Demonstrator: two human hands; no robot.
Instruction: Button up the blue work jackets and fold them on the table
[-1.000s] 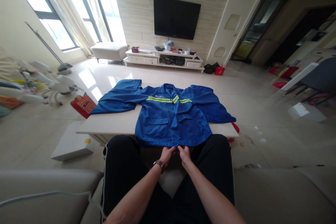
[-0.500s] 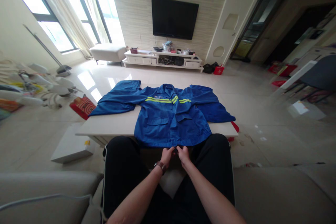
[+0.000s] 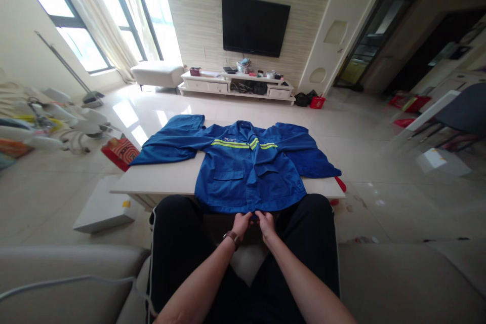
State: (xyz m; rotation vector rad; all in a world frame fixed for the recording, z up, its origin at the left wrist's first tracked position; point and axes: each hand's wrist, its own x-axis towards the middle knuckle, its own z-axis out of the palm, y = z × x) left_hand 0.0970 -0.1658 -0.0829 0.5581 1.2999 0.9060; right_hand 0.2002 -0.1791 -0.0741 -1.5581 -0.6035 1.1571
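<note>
A blue work jacket (image 3: 231,187) with yellow-green stripes across the chest lies front up, its collar at the far side and its hem toward me. Its sleeves spread out to both sides. At the middle of the hem, my left hand (image 3: 242,224), with a brown watch on the wrist, pinches the jacket's bottom edge. Close beside it, my right hand (image 3: 266,223) pinches the same edge, just right of the front opening. The fingertips are partly hidden by the hands themselves.
The jacket rests on a white coffee table (image 3: 159,178) in front of my knees. A white box (image 3: 104,207) is on the floor at left, near a red patterned bag (image 3: 119,152). A TV stand (image 3: 207,83) is at the far wall. Grey sofa cushions (image 3: 64,293) flank me.
The view has shifted very slightly. Both hands stay at the hem, and the jacket lies as before.
</note>
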